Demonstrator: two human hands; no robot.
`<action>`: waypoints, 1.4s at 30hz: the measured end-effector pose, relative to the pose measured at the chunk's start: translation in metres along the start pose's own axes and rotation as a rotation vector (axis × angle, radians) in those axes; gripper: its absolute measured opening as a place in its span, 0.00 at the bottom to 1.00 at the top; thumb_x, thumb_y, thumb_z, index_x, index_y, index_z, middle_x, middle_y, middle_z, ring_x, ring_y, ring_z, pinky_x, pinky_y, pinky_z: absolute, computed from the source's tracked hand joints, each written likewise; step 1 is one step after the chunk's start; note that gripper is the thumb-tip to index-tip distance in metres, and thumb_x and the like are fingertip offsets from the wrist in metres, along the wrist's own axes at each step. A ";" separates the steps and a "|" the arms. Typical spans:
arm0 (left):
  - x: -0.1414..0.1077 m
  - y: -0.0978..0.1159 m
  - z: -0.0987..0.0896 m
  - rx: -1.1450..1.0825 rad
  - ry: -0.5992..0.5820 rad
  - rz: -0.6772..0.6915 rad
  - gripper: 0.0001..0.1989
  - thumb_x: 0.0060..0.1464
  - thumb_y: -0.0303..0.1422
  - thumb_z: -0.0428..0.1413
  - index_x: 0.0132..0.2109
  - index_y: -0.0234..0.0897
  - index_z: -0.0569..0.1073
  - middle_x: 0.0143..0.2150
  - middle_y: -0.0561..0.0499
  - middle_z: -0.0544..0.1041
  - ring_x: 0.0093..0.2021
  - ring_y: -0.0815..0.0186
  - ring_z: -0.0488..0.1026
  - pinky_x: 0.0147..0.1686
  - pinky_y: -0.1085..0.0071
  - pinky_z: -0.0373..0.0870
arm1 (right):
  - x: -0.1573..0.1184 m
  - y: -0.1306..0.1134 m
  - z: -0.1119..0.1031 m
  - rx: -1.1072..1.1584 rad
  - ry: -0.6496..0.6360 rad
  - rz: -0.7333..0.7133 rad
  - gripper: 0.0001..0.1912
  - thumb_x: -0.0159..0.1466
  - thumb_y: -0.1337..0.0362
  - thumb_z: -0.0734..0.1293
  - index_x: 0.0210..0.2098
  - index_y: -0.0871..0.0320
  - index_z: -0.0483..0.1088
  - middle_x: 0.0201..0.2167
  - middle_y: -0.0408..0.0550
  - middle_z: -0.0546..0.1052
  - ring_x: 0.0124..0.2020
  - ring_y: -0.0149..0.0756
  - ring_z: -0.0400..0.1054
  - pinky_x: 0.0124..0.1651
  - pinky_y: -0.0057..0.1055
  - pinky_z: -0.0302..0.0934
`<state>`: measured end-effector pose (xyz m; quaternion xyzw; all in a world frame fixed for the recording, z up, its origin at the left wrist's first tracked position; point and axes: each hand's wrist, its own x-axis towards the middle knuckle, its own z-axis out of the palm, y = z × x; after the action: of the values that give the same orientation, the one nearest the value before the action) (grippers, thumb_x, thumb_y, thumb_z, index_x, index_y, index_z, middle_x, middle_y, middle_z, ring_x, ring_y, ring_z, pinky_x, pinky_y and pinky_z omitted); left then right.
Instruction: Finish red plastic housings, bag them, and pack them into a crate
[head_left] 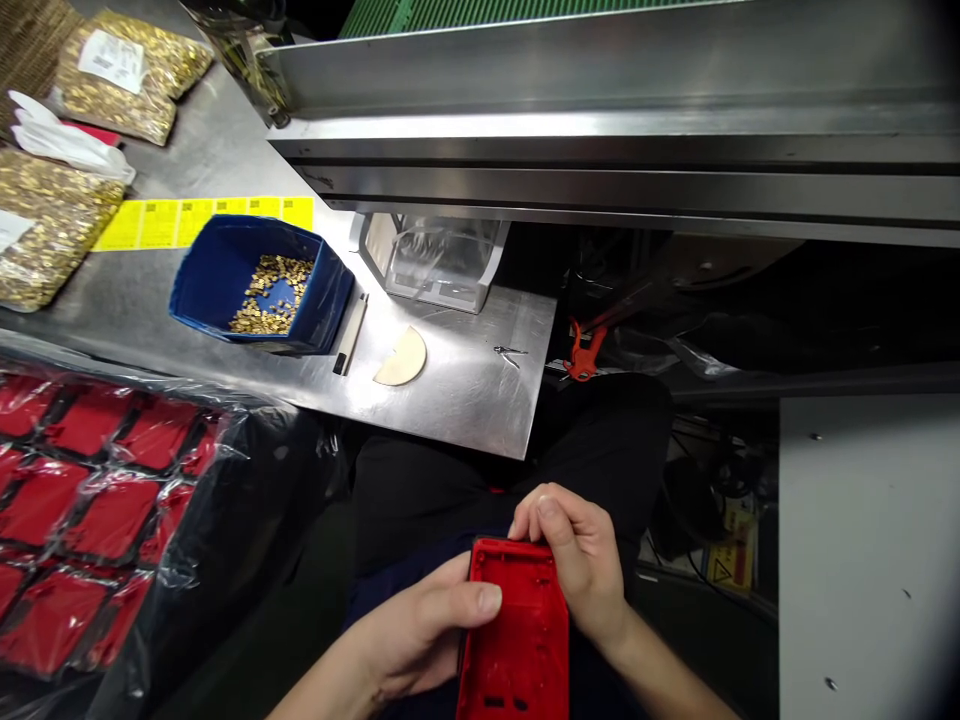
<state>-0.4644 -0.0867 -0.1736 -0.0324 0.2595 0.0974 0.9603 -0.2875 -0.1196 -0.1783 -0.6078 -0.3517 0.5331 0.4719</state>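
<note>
A red plastic housing (525,630), its hollow side facing up, is held low in front of my body. My left hand (431,620) grips its left edge, the thumb lying over the rim and the fingers underneath. At the housing's top right corner is my right hand (577,560), with its fingers curled and the thumb pressed to them. Whether a small part sits between those fingertips is hidden. On the metal table (465,400) a blue bin (259,280) holds small brass pieces (274,300).
Bags of brass parts (127,70) and yellow labels (217,218) lie at the upper left. Near the bin are a pen (351,335), a half-round disc (403,358) and a clear bin (442,260). Wrapped red housings (97,510) stand left; an orange clamp (583,350) hangs beyond the table's edge.
</note>
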 end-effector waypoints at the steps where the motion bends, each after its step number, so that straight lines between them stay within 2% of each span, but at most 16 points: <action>1: 0.000 0.001 0.001 0.003 -0.003 -0.003 0.24 0.52 0.37 0.71 0.54 0.32 0.79 0.46 0.41 0.82 0.43 0.62 0.81 0.46 0.69 0.76 | 0.000 0.000 0.001 -0.019 0.029 0.009 0.22 0.74 0.55 0.60 0.25 0.56 0.67 0.24 0.44 0.71 0.27 0.33 0.65 0.31 0.30 0.60; 4: 0.000 0.002 0.002 0.018 -0.017 -0.015 0.26 0.52 0.37 0.71 0.56 0.32 0.78 0.47 0.40 0.82 0.46 0.60 0.81 0.48 0.67 0.77 | 0.000 0.001 0.002 -0.077 0.122 0.028 0.23 0.75 0.55 0.58 0.24 0.56 0.61 0.22 0.41 0.63 0.24 0.30 0.58 0.28 0.29 0.54; 10: 0.000 0.002 0.002 -0.009 -0.005 -0.007 0.23 0.51 0.35 0.71 0.53 0.32 0.79 0.44 0.43 0.82 0.41 0.63 0.81 0.44 0.69 0.78 | -0.001 0.003 0.001 -0.001 0.047 0.048 0.23 0.75 0.55 0.58 0.26 0.56 0.66 0.26 0.46 0.74 0.28 0.34 0.66 0.32 0.31 0.60; 15: -0.001 0.002 0.003 0.011 0.007 -0.003 0.26 0.52 0.36 0.71 0.56 0.32 0.77 0.47 0.41 0.82 0.45 0.62 0.81 0.47 0.68 0.77 | -0.003 0.007 0.000 -0.129 0.194 -0.006 0.22 0.75 0.56 0.59 0.25 0.56 0.61 0.23 0.40 0.61 0.25 0.30 0.56 0.28 0.29 0.52; 17: -0.001 0.002 0.003 0.001 0.006 -0.002 0.26 0.52 0.36 0.71 0.56 0.32 0.77 0.47 0.42 0.82 0.45 0.62 0.81 0.47 0.68 0.77 | -0.003 0.006 0.000 -0.109 0.174 -0.029 0.22 0.76 0.57 0.58 0.25 0.56 0.62 0.24 0.41 0.66 0.27 0.31 0.61 0.31 0.29 0.55; 20: -0.001 0.002 0.002 -0.012 0.005 -0.005 0.24 0.52 0.35 0.71 0.54 0.32 0.78 0.45 0.43 0.82 0.42 0.64 0.81 0.44 0.69 0.77 | -0.002 0.005 0.000 -0.039 0.069 -0.013 0.22 0.76 0.56 0.58 0.26 0.57 0.66 0.27 0.45 0.73 0.29 0.33 0.67 0.34 0.31 0.60; 24: -0.002 0.002 0.003 0.007 -0.009 0.002 0.27 0.53 0.36 0.70 0.58 0.33 0.76 0.48 0.41 0.82 0.45 0.62 0.80 0.48 0.67 0.77 | -0.002 0.008 0.000 -0.150 0.168 -0.009 0.23 0.76 0.56 0.58 0.25 0.56 0.61 0.23 0.40 0.62 0.25 0.30 0.57 0.29 0.30 0.53; 26: -0.002 0.002 0.004 0.010 -0.015 0.004 0.28 0.53 0.36 0.70 0.59 0.33 0.75 0.48 0.40 0.82 0.46 0.61 0.80 0.49 0.66 0.76 | -0.001 0.008 0.000 -0.183 0.208 -0.029 0.23 0.76 0.57 0.58 0.24 0.56 0.59 0.23 0.39 0.60 0.25 0.30 0.56 0.29 0.30 0.52; 30: -0.001 0.002 0.001 -0.002 -0.006 0.010 0.24 0.53 0.35 0.70 0.56 0.33 0.77 0.46 0.44 0.82 0.43 0.63 0.80 0.46 0.69 0.76 | -0.002 0.004 -0.002 -0.093 0.069 -0.071 0.21 0.76 0.58 0.58 0.28 0.57 0.70 0.29 0.46 0.77 0.32 0.35 0.71 0.37 0.32 0.64; 32: -0.001 0.002 0.000 0.005 0.003 0.013 0.26 0.53 0.36 0.70 0.57 0.33 0.77 0.46 0.44 0.82 0.43 0.64 0.80 0.46 0.69 0.75 | -0.005 0.004 -0.005 -0.084 0.046 -0.114 0.21 0.75 0.59 0.58 0.28 0.57 0.72 0.31 0.48 0.80 0.33 0.37 0.74 0.38 0.33 0.66; 33: -0.002 0.002 -0.001 0.014 0.007 0.008 0.28 0.52 0.36 0.70 0.58 0.33 0.75 0.47 0.43 0.81 0.44 0.63 0.80 0.47 0.68 0.75 | -0.006 0.006 -0.008 -0.093 0.098 -0.150 0.22 0.75 0.60 0.58 0.27 0.57 0.71 0.28 0.47 0.79 0.30 0.36 0.73 0.35 0.32 0.65; 35: -0.003 0.003 -0.001 0.044 0.008 0.003 0.34 0.52 0.39 0.70 0.63 0.33 0.72 0.51 0.38 0.81 0.47 0.59 0.79 0.49 0.65 0.74 | -0.006 0.009 -0.015 -0.108 0.290 -0.211 0.23 0.75 0.60 0.59 0.23 0.56 0.65 0.21 0.43 0.70 0.25 0.33 0.66 0.31 0.31 0.60; 37: -0.003 0.004 -0.001 0.071 0.003 0.004 0.39 0.51 0.41 0.70 0.67 0.32 0.68 0.55 0.34 0.79 0.50 0.55 0.79 0.50 0.62 0.73 | -0.002 0.010 -0.022 -0.125 0.415 -0.202 0.24 0.75 0.60 0.59 0.21 0.56 0.60 0.19 0.40 0.62 0.23 0.31 0.60 0.29 0.30 0.57; 38: -0.003 0.004 -0.001 0.081 -0.002 0.005 0.40 0.52 0.42 0.69 0.67 0.32 0.67 0.56 0.32 0.78 0.51 0.54 0.79 0.50 0.61 0.73 | 0.000 0.008 -0.024 -0.137 0.389 -0.171 0.24 0.75 0.58 0.59 0.22 0.56 0.62 0.21 0.40 0.62 0.25 0.32 0.61 0.30 0.30 0.58; 39: -0.003 0.004 -0.001 0.090 -0.005 0.010 0.38 0.52 0.42 0.69 0.66 0.31 0.68 0.56 0.32 0.78 0.51 0.53 0.79 0.50 0.60 0.72 | 0.003 0.005 -0.025 -0.147 0.289 -0.129 0.23 0.75 0.56 0.59 0.25 0.56 0.66 0.23 0.42 0.67 0.27 0.33 0.65 0.33 0.31 0.61; 42: -0.003 0.003 -0.003 0.107 -0.001 0.026 0.33 0.52 0.42 0.69 0.61 0.32 0.72 0.52 0.36 0.80 0.49 0.55 0.79 0.50 0.61 0.72 | 0.007 -0.004 -0.026 -0.129 -0.193 -0.027 0.28 0.74 0.42 0.56 0.41 0.55 0.77 0.38 0.52 0.80 0.41 0.42 0.75 0.44 0.37 0.69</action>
<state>-0.4685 -0.0847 -0.1748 0.0224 0.2640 0.0961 0.9595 -0.2604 -0.1171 -0.1771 -0.5778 -0.4375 0.5590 0.4028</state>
